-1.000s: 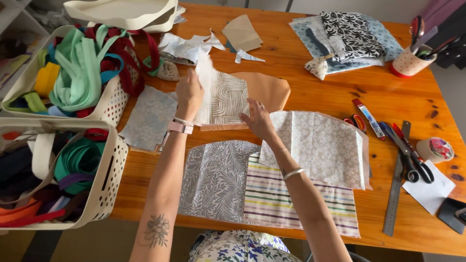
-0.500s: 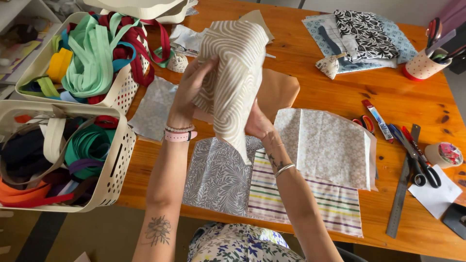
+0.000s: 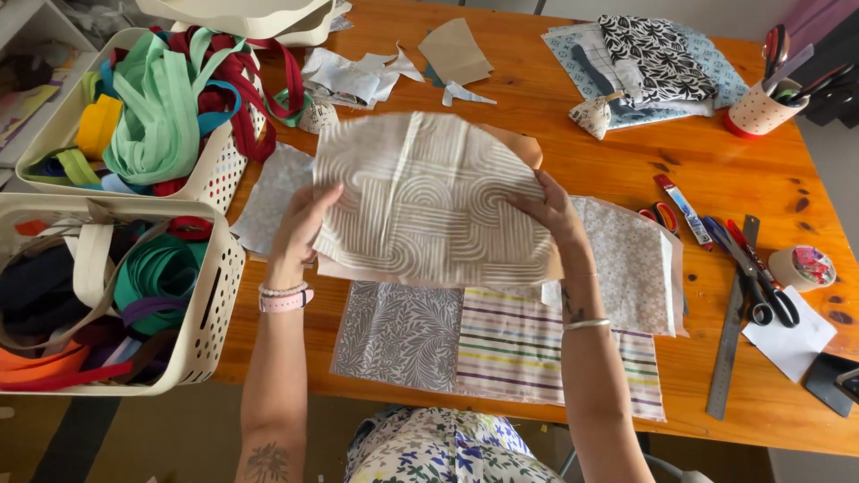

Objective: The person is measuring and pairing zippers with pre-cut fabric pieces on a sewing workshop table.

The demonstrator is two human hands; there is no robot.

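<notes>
We count two baskets [image 3: 210,295], one scissors [image 3: 761,286]. Our left hand [image 3: 300,224] and right hand [image 3: 555,215] each grip closed on one patterned fabric piece [image 3: 429,201], stretched between them above the worktop [image 3: 573,143].

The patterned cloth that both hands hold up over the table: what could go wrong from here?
The patterned cloth hides the pieces under it, so the left hand or right hand might set it down crooked or push those pieces out of line. The striped cloth already reaches the table edge and could slip off if nudged. The scissors lie open-bladed near the right arm.
</notes>
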